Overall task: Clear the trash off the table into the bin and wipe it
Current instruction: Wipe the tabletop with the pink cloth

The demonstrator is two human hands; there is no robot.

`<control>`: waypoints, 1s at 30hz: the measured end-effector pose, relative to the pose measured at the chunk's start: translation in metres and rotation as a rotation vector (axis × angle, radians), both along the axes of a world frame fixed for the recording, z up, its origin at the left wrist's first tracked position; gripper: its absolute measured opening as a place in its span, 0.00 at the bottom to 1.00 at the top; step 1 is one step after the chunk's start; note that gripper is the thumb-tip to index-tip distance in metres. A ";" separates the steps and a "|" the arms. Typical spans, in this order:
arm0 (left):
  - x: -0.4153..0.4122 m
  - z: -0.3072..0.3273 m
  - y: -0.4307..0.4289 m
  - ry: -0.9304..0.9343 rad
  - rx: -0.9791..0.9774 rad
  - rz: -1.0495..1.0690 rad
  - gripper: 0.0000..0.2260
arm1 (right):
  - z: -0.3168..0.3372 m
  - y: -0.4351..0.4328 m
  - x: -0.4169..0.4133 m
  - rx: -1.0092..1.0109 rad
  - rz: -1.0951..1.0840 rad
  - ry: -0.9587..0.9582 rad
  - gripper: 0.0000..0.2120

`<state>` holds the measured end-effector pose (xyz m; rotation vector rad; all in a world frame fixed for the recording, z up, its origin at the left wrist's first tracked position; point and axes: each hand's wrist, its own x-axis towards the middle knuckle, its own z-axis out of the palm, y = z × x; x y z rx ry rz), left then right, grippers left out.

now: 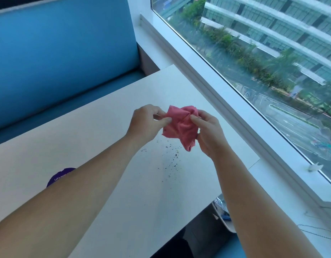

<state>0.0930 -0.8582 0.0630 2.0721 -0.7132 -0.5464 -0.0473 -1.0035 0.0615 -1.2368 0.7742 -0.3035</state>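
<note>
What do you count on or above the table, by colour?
Pink: 1 cloth, held by left hand and right hand.
Purple: 1 item, partly hidden.
Dark: 1 patch of crumbs.
Total: 3.

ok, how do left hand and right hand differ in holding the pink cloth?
Left hand pinches the pink cloth at its left edge; right hand grips the bunched right side, the cloth's tail hanging by its palm. Left hand's thumb lies on the edge; right hand's thumb presses into the middle folds. Both hold it over the table, by the dark crumbs.
</note>
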 end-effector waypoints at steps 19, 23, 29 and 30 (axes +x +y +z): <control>0.010 0.013 0.037 0.144 0.464 0.027 0.34 | 0.038 -0.014 -0.001 -0.353 -0.006 0.022 0.06; 0.004 0.028 0.029 0.076 0.346 -0.154 0.46 | 0.061 -0.003 0.014 -0.402 0.102 -0.052 0.06; 0.000 0.051 -0.001 0.030 -0.013 -0.258 0.23 | 0.080 -0.014 0.017 -0.563 0.256 -0.123 0.04; 0.001 0.054 -0.006 0.024 0.015 -0.242 0.17 | 0.082 -0.017 0.017 -0.609 0.254 -0.114 0.04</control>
